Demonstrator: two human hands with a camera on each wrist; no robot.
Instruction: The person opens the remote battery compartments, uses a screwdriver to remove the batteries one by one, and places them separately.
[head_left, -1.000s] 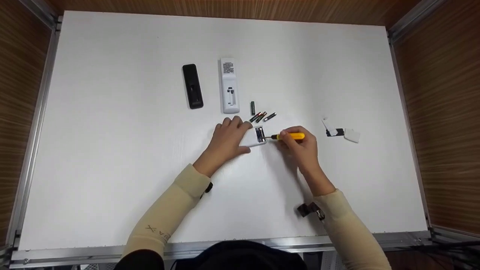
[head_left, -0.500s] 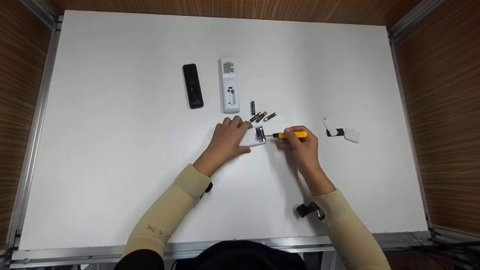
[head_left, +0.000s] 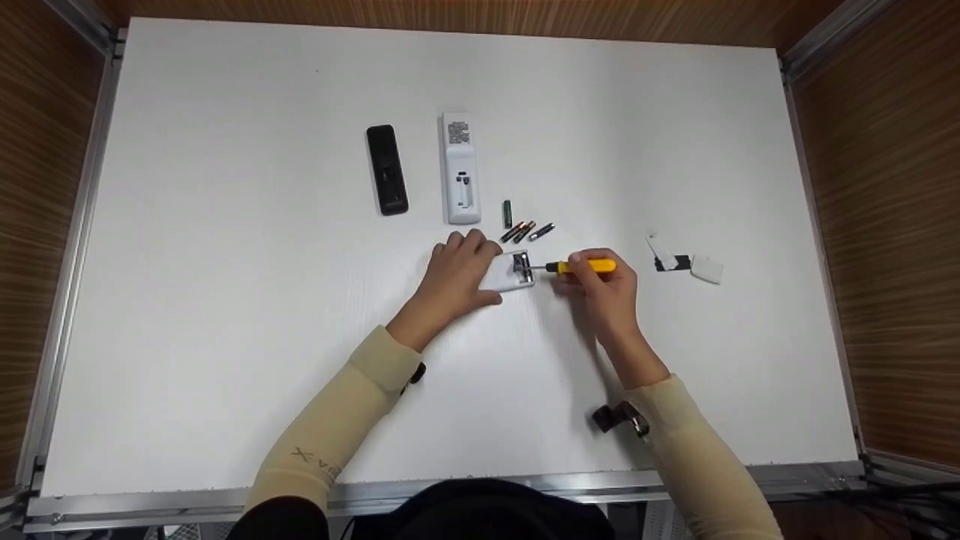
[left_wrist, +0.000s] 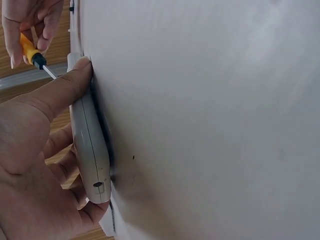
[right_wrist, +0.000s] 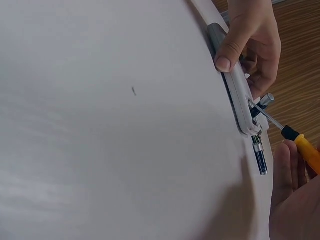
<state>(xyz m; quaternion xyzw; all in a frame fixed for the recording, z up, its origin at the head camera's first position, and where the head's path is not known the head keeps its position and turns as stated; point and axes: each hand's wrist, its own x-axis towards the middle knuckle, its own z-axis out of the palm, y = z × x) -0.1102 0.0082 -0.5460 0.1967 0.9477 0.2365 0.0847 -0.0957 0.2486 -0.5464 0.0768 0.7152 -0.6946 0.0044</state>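
Note:
My left hand (head_left: 459, 274) holds a small white remote control (head_left: 502, 276) on the table, thumb on its near side and fingers on its far side. Its battery compartment faces up, uncovered, at the right end. A battery (right_wrist: 265, 102) slants up out of that end in the right wrist view. In my right hand (head_left: 606, 289) is a screwdriver with a yellow handle (head_left: 600, 265), gripped between thumb and fingers. Its thin metal shaft (right_wrist: 270, 118) reaches left into the compartment; the tip is partly hidden there. Several loose batteries (head_left: 524, 232) lie just beyond the remote.
Farther back lie a black remote control (head_left: 387, 169) and a longer white remote control (head_left: 460, 169), its battery slot uncovered. To the right are a black flat piece with a white strip (head_left: 663, 256) and a white cover (head_left: 706, 268). Wood-grain walls (head_left: 877, 247) border the white table.
The screwdriver tip has shifted slightly away from me within the compartment, and a battery there now sits askew. My left hand and the remote have stayed in place.

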